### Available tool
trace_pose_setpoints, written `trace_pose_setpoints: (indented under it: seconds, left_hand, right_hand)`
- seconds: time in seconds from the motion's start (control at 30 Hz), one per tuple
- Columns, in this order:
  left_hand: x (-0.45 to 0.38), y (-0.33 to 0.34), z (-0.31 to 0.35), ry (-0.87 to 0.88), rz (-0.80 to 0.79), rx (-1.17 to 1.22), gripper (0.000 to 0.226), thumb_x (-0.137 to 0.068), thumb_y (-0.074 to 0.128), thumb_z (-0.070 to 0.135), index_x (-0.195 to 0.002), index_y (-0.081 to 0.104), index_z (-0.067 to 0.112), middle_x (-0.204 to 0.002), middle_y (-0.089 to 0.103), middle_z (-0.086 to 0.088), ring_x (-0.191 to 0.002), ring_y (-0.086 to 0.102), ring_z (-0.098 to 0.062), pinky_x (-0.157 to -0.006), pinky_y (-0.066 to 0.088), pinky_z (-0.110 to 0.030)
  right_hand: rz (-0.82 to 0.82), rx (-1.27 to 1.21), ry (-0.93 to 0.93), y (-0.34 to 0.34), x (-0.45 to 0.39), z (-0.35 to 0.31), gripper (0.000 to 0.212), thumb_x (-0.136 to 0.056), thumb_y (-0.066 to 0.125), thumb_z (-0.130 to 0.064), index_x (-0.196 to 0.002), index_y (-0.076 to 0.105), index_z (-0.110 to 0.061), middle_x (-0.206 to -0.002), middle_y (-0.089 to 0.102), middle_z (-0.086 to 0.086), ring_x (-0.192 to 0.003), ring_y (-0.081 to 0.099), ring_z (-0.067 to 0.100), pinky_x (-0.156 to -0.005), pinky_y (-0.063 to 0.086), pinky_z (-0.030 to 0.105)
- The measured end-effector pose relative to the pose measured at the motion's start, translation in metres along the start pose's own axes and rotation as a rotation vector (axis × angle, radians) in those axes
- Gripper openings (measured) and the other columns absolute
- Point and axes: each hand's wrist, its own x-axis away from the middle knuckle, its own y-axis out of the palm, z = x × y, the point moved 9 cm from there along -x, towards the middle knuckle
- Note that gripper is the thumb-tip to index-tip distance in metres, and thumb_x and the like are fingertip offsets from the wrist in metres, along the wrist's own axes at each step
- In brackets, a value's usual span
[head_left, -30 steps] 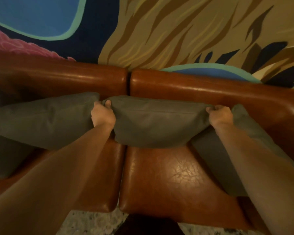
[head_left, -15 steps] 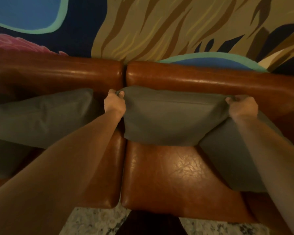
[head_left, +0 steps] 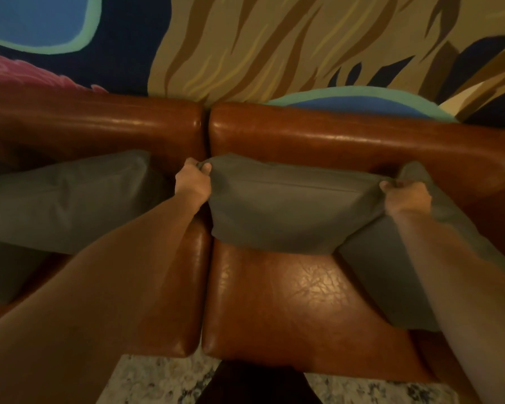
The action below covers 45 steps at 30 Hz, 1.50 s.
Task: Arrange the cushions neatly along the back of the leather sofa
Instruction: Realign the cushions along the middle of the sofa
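A grey middle cushion [head_left: 289, 208] leans against the back of the brown leather sofa [head_left: 318, 135], over the right seat. My left hand [head_left: 193, 182] is shut on its upper left corner. My right hand [head_left: 407, 195] is shut on its upper right corner. A second grey cushion [head_left: 67, 199] stands to the left against the sofa back, partly behind my left forearm. A third grey cushion [head_left: 391, 275] lies at the right, tucked under the middle one and partly hidden by my right arm.
A painted wall [head_left: 274, 48] in blue, tan and pink rises right behind the sofa back. The sofa's right seat [head_left: 289, 301] shows bare leather in front of the cushions. Speckled floor [head_left: 158, 380] lies below the seat's front edge. The sofa's right arm [head_left: 502, 199] curves forward.
Both hands have carried the middle cushion to the right and back toward the sofa back. A gap has opened between it and the left cushion.
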Motion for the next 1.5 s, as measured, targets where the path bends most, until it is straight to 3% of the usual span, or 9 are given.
trace_pose_setpoints:
  seconds: [0.3,0.43,0.63,0.73,0.97,1.1,1.3,1.4,1.5]
  left_hand:
    - [-0.002,-0.014,0.009,0.054,0.114,-0.030,0.022,-0.103,0.058,0.037,-0.111,0.059,0.017,-0.086,0.054,0.005,-0.075,0.053,-0.013,-0.068,0.043,-0.032]
    - [0.002,-0.015,0.007,0.038,0.125,-0.076,0.032,-0.104,0.056,0.037,-0.122,0.060,0.010,-0.100,0.056,-0.003,-0.086,0.054,-0.019,-0.074,0.042,-0.034]
    - [0.008,-0.020,0.007,0.016,0.122,-0.113,0.042,-0.104,0.056,0.039,-0.132,0.057,0.008,-0.122,0.063,-0.016,-0.103,0.060,-0.031,-0.076,0.040,-0.034]
    - [0.008,-0.020,0.007,-0.010,0.091,-0.105,0.044,-0.103,0.056,0.042,-0.133,0.058,0.010,-0.123,0.064,-0.015,-0.097,0.059,-0.026,-0.075,0.043,-0.035]
    - [0.007,-0.032,0.007,0.018,0.085,-0.132,0.045,-0.099,0.063,0.042,-0.128,0.062,0.007,-0.107,0.059,-0.005,-0.088,0.052,-0.019,-0.080,0.042,-0.033]
    - [0.012,-0.036,0.017,0.075,0.100,-0.195,0.025,-0.100,0.063,0.036,-0.107,0.065,0.012,-0.105,0.066,-0.009,-0.077,0.055,-0.017,-0.075,0.044,-0.034]
    - [0.025,-0.040,0.029,0.118,0.050,-0.192,0.045,-0.102,0.059,0.033,-0.142,0.055,0.014,-0.136,0.062,-0.012,-0.120,0.062,-0.029,-0.093,0.050,-0.034]
    - [0.037,-0.044,0.034,0.137,0.033,-0.172,0.047,-0.102,0.058,0.034,-0.144,0.053,0.016,-0.142,0.057,-0.012,-0.126,0.058,-0.031,-0.103,0.049,-0.037]
    - [0.055,-0.055,0.034,0.144,0.050,-0.171,0.040,-0.102,0.056,0.035,-0.138,0.057,0.018,-0.138,0.059,-0.011,-0.121,0.060,-0.030,-0.096,0.047,-0.034]
  right_hand:
    - [-0.025,-0.054,-0.032,0.003,-0.020,-0.002,0.036,-0.093,0.071,-0.039,-0.120,0.071,-0.016,-0.116,0.071,0.017,-0.108,0.069,0.035,-0.100,0.053,0.043]
    - [-0.049,-0.049,-0.051,0.007,-0.017,-0.003,0.029,-0.093,0.070,-0.037,-0.114,0.072,-0.017,-0.102,0.069,0.013,-0.104,0.069,0.034,-0.098,0.055,0.046]
    - [-0.094,-0.007,-0.042,0.008,-0.018,-0.011,0.022,-0.094,0.069,-0.037,-0.108,0.070,-0.020,-0.114,0.070,0.017,-0.106,0.069,0.036,-0.100,0.054,0.047]
    - [-0.100,-0.017,-0.018,0.008,-0.020,-0.007,0.035,-0.094,0.070,-0.038,-0.121,0.069,-0.017,-0.120,0.069,0.017,-0.109,0.068,0.036,-0.101,0.053,0.047]
    - [-0.072,-0.006,-0.030,0.007,-0.019,-0.006,0.038,-0.095,0.069,-0.035,-0.126,0.067,-0.014,-0.123,0.069,0.018,-0.114,0.066,0.036,-0.102,0.052,0.041]
    - [-0.044,0.062,-0.062,0.000,-0.014,-0.010,0.036,-0.097,0.067,-0.033,-0.125,0.069,-0.012,-0.127,0.067,0.019,-0.122,0.060,0.037,-0.100,0.047,0.037]
    - [0.010,0.177,-0.107,-0.022,0.010,-0.027,0.037,-0.095,0.067,-0.037,-0.119,0.069,-0.008,-0.127,0.066,0.022,-0.120,0.060,0.041,-0.099,0.048,0.041]
    - [0.067,0.216,-0.183,-0.035,0.030,-0.040,0.037,-0.096,0.063,-0.037,-0.120,0.066,-0.009,-0.125,0.065,0.020,-0.118,0.060,0.041,-0.098,0.049,0.044]
    - [0.103,0.195,-0.271,-0.043,0.053,-0.054,0.032,-0.097,0.060,-0.036,-0.121,0.066,-0.016,-0.124,0.066,0.014,-0.117,0.061,0.038,-0.096,0.049,0.043]
